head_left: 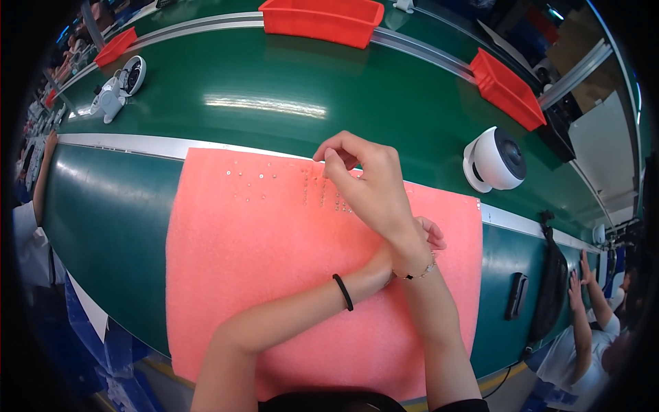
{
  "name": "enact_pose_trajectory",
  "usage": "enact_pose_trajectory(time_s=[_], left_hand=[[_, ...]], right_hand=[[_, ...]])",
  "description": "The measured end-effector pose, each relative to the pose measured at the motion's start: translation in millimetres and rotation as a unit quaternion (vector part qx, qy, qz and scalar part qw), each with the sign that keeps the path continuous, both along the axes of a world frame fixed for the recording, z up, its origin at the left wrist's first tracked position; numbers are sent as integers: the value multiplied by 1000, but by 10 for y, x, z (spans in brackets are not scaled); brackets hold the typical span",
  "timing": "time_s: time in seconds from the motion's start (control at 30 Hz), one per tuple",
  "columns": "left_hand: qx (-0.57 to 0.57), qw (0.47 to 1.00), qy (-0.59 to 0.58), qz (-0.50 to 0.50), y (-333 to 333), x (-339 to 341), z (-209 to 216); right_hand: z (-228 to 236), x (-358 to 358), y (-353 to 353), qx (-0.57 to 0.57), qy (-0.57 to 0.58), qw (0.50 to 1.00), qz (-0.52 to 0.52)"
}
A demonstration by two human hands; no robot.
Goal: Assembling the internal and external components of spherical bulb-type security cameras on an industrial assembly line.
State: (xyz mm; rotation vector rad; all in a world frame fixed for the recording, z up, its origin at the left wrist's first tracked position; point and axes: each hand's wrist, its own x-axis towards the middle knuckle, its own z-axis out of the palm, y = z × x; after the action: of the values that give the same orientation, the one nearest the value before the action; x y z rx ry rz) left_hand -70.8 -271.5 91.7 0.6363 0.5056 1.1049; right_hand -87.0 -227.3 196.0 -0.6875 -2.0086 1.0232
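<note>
A pink towel (pixel 274 254) lies in front of me with small metal pieces, seemingly screws (pixel 321 189), set out in rows near its far edge. Some loose small ones (pixel 261 176) are scattered further left. Above the rows is my right hand (pixel 367 175), thumb and index finger brought together in a pinch; whatever is between them is too small to make out. My left forearm crosses beneath my right wrist. Beyond it, the fingers of my left hand (pixel 432 233) show loosely curled and apart over the towel, partly hidden, with nothing visible in them.
A white camera-like device (pixel 495 159) stands at right on the green bench (pixel 405 103); another white device (pixel 118 90) lies far left. Red bins (pixel 322 20) line the back rail. A dark handheld object (pixel 517 296) and black bag (pixel 549 288) lie right. Other people's arms (pixel 583 302) show at both sides.
</note>
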Motion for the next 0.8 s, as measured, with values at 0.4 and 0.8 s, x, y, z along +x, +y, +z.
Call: enact_pose_trajectory(time_s=[0.4, 0.8], left_hand=[[23, 1000, 9, 15, -18, 76, -58], [128, 966, 225, 18, -97, 112, 64]], right_hand=[[-32, 58, -15, 13, -45, 999, 12], [20, 88, -172, 13, -57, 995, 75]])
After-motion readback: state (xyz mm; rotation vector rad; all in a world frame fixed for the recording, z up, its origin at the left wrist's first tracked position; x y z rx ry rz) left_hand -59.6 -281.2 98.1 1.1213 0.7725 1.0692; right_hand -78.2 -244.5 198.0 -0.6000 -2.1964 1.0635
